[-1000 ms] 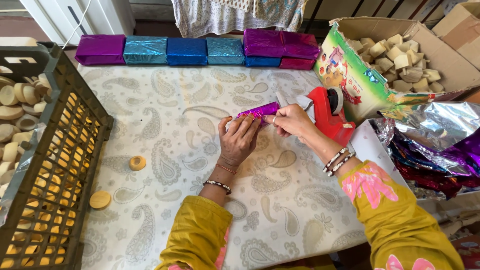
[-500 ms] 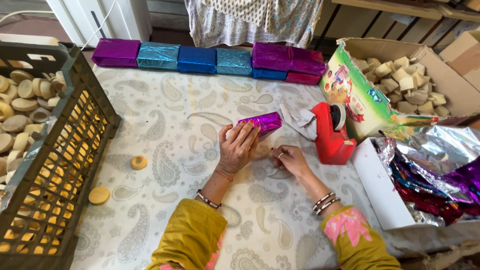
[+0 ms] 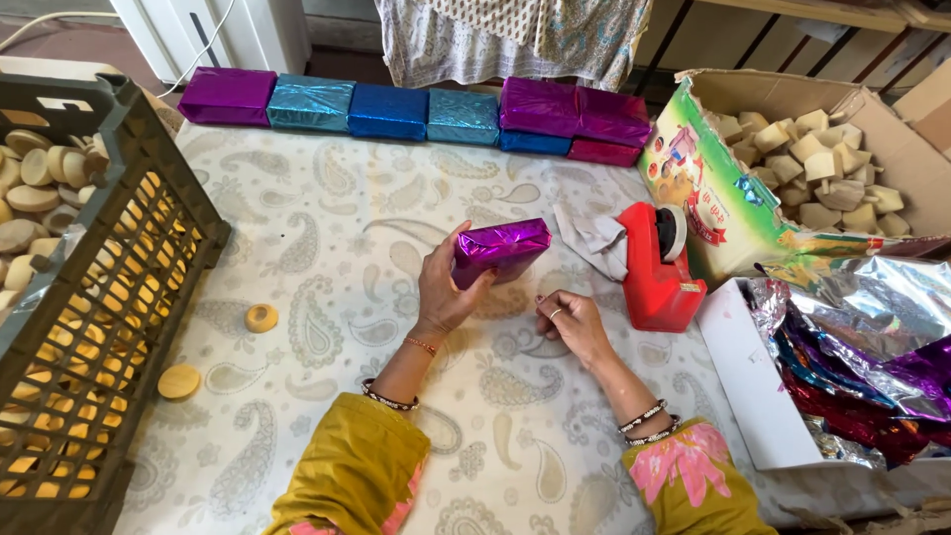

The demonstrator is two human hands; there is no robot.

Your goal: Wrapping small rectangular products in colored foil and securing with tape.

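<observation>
A red tape dispenser (image 3: 662, 267), a crate (image 3: 109, 297) of wooden discs — foil-wrapped blocks (image 3: 416, 111) behind.

Table: paisley cloth (image 3: 327, 228) fills the frame's middle.
Top edge: row of foil-wrapped blocks (image 3: 426, 111) (purple, teal, blue, pink).
Left: crate (image 3: 119, 327) of wooden discs; two loose discs (image 3: 262, 317) beside it.
Centre right: red tape dispenser (image 3: 658, 266), crumpled paper (image 3: 592, 238) touching it.
Right: cardboard box (image 3: 792, 159); white tray (image 3: 753, 396) of foil.

Table with a paisley-patterned cloth (image 3: 327, 228) fills the frame; white appliance (image 3: 213, 30) at upper left, hanging patterned fabric (image 3: 515, 35) at top centre.
</observation>
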